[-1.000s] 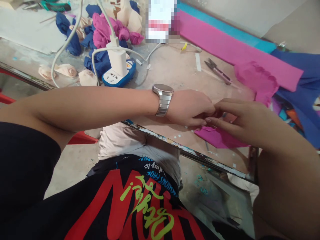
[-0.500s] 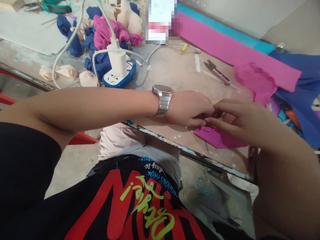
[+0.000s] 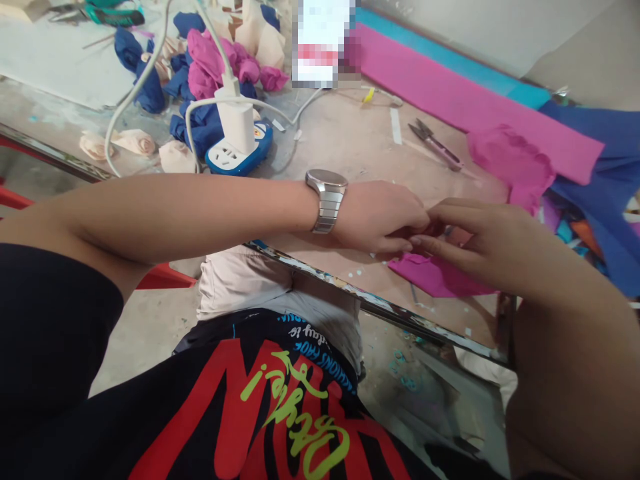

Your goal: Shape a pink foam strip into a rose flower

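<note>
My left hand (image 3: 381, 217), with a silver watch (image 3: 328, 203) at its wrist, reaches in from the left over the table's front part. Its fingers are closed and meet the fingertips of my right hand (image 3: 483, 243). Between the two hands, thumbs and fingers pinch the upper end of a piece of magenta crepe paper (image 3: 440, 279). The rest of that piece hangs below my right hand, close to the tabletop. The pinched end itself is mostly hidden by the fingers.
Small scissors (image 3: 436, 145) lie beyond my hands. Behind stretch a long pink paper strip (image 3: 475, 100) and crumpled pink paper (image 3: 515, 163). At left are a blue power strip (image 3: 240, 150) with a white charger (image 3: 234, 120), cables, rolled paper flowers (image 3: 210, 63) and pliers (image 3: 113, 15). A phone (image 3: 320, 43) stands at the back.
</note>
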Motion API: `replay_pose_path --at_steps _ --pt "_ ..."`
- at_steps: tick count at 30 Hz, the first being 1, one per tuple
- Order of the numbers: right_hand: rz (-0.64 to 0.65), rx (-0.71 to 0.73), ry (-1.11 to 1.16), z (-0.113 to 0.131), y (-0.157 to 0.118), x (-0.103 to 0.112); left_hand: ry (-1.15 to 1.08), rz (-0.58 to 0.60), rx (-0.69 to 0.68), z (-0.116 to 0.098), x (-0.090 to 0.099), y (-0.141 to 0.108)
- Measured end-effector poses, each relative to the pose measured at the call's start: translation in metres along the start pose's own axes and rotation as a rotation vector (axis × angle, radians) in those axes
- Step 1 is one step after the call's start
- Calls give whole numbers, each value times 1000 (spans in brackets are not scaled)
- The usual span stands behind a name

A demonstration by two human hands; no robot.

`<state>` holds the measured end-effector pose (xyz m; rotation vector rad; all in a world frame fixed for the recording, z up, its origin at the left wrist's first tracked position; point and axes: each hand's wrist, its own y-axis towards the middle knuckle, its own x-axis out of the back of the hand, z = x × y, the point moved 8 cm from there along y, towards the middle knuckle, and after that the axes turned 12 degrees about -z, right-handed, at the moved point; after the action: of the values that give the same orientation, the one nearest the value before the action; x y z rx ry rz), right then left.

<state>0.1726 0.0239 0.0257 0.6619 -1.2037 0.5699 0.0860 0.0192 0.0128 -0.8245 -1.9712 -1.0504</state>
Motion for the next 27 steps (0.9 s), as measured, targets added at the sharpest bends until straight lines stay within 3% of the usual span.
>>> replay_pose_path --at_steps 18,27 --pt "34 -40 -17 -7 -2 -2 13 58 45 1 -1 -1" --pt "19 -46 -21 -5 -3 -3 5 22 31 1 -1 -1"
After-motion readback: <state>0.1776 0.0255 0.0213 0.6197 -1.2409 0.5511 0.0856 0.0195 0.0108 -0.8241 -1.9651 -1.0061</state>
